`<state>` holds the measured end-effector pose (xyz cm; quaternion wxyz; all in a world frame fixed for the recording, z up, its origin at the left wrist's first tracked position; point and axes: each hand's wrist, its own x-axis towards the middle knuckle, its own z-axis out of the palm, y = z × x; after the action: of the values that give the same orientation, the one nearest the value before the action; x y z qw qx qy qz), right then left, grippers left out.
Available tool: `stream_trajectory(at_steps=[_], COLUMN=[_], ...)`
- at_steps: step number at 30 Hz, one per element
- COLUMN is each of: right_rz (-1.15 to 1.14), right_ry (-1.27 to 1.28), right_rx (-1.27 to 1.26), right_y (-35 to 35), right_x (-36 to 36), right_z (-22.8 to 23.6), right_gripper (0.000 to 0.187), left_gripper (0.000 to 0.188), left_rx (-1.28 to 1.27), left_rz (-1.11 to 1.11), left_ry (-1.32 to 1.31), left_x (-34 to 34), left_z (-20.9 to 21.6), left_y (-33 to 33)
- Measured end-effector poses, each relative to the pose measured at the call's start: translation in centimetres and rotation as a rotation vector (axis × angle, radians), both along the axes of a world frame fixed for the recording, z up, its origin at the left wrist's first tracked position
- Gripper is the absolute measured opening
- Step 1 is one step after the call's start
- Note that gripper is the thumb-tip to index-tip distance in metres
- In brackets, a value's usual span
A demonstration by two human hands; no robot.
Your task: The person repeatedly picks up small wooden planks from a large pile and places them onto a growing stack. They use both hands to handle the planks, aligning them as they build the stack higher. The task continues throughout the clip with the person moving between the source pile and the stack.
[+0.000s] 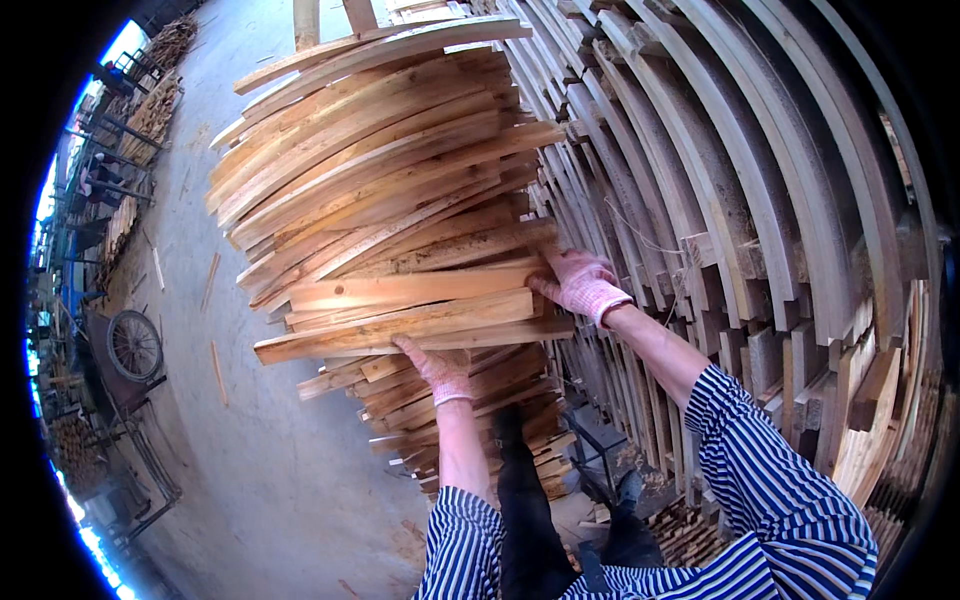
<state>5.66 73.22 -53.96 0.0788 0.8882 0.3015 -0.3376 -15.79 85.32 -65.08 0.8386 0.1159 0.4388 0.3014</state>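
Observation:
A tall, uneven stack of pale wooden boards point(370, 140) rises in front of me. My left hand point(443, 370), in a pinkish-white work glove, is at the near edge of the stack. Its thumb lies against a knotty wooden board point(330, 341), and the fingers are hidden under the wood. To the right, my gloved right hand point(580, 285) is closed at the right end of another wooden board point(400, 289) just beyond it. These upper boards lie slightly askew over one another.
Long rows of grey-brown timber point(690, 140) stand close along my right. Concrete floor point(250, 470) runs down the left, with thin wood strips point(218, 372) lying on it. A cart with a spoked wheel point(134, 346) stands farther left. My dark-trousered leg point(525, 490) is beside the stack.

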Motion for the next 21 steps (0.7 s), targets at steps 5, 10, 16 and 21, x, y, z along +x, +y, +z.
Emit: stream_trajectory(at_steps=[5, 10, 16, 21], right_rz=[0.181, 0.252, 0.389, 0.162], right_ry=[-0.112, -0.037, 0.140, 0.557], right_rx=[0.267, 0.159, 0.224, 0.304], right_y=[4.5, 7.4, 3.0, 5.4], right_x=[1.2, -7.1, -10.6, -11.6], right_z=[1.1, -0.6, -0.6, -2.8], right_gripper=[0.081, 0.114, 0.103, 0.119], left_gripper=[0.116, 0.119, 0.117, 0.105], left_rx=[0.012, 0.060, -0.015, -0.006], left_rz=[-0.013, 0.013, 0.049, -0.096], left_ry=[-0.170, -0.312, -0.091, -0.005], left_x=[1.4, -2.0, -9.7, -11.9], left_z=[-1.7, -5.1, -4.8, -2.8], left_y=[-0.8, -0.3, -3.5, -1.9])
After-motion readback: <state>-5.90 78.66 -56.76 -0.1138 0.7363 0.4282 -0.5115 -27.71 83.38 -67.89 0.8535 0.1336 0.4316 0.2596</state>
